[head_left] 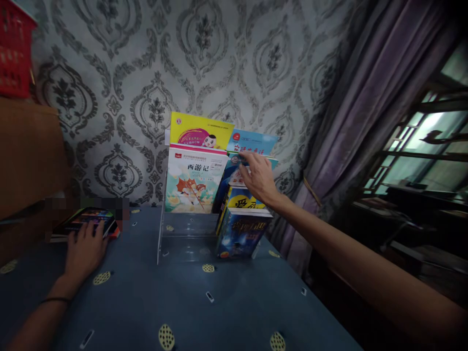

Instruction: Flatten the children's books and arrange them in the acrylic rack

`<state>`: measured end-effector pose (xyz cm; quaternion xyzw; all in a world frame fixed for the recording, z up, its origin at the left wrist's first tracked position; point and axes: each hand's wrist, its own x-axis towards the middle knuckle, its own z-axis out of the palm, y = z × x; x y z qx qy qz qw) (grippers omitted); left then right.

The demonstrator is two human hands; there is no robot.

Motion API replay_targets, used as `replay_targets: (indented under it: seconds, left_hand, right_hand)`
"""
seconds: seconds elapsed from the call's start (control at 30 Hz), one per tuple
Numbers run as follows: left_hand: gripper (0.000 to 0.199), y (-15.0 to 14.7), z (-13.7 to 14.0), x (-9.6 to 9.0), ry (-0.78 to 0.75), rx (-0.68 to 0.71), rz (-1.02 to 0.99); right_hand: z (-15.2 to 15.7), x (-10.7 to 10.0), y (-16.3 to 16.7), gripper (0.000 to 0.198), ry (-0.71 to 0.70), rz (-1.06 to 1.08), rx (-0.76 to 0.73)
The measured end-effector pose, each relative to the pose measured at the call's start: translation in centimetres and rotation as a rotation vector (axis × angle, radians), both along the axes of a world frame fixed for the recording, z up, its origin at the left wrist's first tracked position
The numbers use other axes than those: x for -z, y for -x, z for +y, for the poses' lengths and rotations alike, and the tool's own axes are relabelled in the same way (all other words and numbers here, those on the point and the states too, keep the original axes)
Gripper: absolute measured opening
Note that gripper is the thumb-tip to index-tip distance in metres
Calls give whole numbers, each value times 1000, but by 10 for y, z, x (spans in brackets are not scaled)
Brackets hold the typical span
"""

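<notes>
My left hand (86,248) lies on a small stack of dark-covered books (82,222) at the table's left side, its fingers spread over the top cover. A clear book rack (190,224) stands mid-table with books in tiers. My right hand (258,178) is at its right column, thumb and fingers closed at the upper edge of a blue book (231,170). Behind that book rises a light-blue book (256,141). Below are a yellow-and-black book (241,201) and a dark-blue book (241,234). The left column holds a white-and-teal book (193,183) before a yellow book (199,129).
A dark-blue tablecloth (208,317) with pineapple prints covers the table. At the left are a cardboard box (29,156) and a red plastic basket (14,48). Patterned wallpaper (204,34) stands behind; a purple curtain (351,117) and a window (431,126) are at the right.
</notes>
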<state>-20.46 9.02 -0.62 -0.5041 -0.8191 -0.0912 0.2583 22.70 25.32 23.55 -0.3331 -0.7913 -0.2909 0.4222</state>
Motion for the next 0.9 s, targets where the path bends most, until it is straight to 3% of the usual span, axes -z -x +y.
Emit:
replay_targets:
  seconds: [0.2, 0.47, 0.63, 0.9]
  left_hand:
    - [55, 1, 2, 5, -29, -9, 15]
    - [55, 5, 1, 6, -31, 26, -10]
    - [54, 6, -1, 6, -39, 42, -28]
    - [53, 8, 1, 8, -70, 53, -64]
  right_hand:
    - [-13, 1, 8, 39, -82, -11, 4]
    - [-50, 17, 72, 38, -146, -465, -181]
    - [-46, 22, 106, 37, -119, -462, -135]
    - [-42, 25, 114, 35, -112, -438, -114]
